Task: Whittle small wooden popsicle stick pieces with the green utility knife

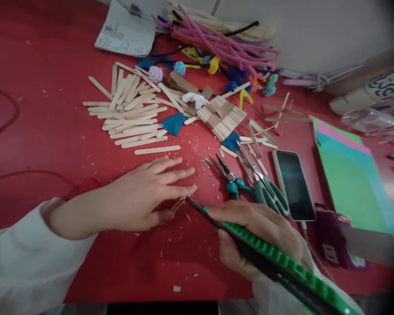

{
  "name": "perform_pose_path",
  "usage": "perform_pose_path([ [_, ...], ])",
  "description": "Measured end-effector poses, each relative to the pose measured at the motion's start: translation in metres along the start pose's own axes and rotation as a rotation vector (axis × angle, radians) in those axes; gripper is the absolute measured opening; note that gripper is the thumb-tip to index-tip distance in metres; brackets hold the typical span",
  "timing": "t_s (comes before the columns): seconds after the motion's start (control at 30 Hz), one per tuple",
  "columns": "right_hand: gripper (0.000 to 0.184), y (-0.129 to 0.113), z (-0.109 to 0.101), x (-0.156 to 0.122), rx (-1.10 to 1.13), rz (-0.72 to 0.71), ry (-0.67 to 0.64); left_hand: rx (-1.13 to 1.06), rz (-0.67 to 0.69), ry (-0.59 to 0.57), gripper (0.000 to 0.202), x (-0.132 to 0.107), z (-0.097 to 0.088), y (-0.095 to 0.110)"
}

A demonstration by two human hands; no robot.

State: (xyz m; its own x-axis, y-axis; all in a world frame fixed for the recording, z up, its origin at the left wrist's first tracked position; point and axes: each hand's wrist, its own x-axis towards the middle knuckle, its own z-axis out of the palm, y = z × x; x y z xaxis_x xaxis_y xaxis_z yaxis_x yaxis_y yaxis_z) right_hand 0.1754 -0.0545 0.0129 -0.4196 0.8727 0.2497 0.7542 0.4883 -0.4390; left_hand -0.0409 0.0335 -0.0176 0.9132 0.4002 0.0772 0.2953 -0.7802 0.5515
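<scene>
My left hand [144, 194] lies palm down on the red table [118, 258], fingers stretched out. Between its thumb and index finger a short bit of wooden craft stick [177, 204] shows, held against the tabletop; the hand hides the rest. My right hand [262, 223] is wrapped round a green and black utility knife [272, 258]. The knife's tip touches or nearly touches the stick's end, beside my left index fingertip. Small wood shavings [188, 215] lie around both hands.
Beyond my left hand is a pile of craft sticks [134, 109]. Pliers [230, 177], scissors [265, 186], a phone [293, 183] and coloured paper [351, 175] lie to the right. Pipe cleaners [216, 39] and a glued stick panel [223, 120] are at the back.
</scene>
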Motion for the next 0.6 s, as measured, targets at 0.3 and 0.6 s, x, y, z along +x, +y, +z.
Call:
perform_pose_path([
  [0.3,0.038,-0.0036,0.0004,0.0104,0.023,-0.118,0.004,-0.007,-0.037,-0.047,0.044,0.0010,-0.0002,-0.0023],
  [0.6,0.039,-0.0051,-0.0021,0.0078,0.018,-0.118,-0.030,-0.010,-0.031,-0.037,0.046,0.0017,-0.0004,-0.0048],
])
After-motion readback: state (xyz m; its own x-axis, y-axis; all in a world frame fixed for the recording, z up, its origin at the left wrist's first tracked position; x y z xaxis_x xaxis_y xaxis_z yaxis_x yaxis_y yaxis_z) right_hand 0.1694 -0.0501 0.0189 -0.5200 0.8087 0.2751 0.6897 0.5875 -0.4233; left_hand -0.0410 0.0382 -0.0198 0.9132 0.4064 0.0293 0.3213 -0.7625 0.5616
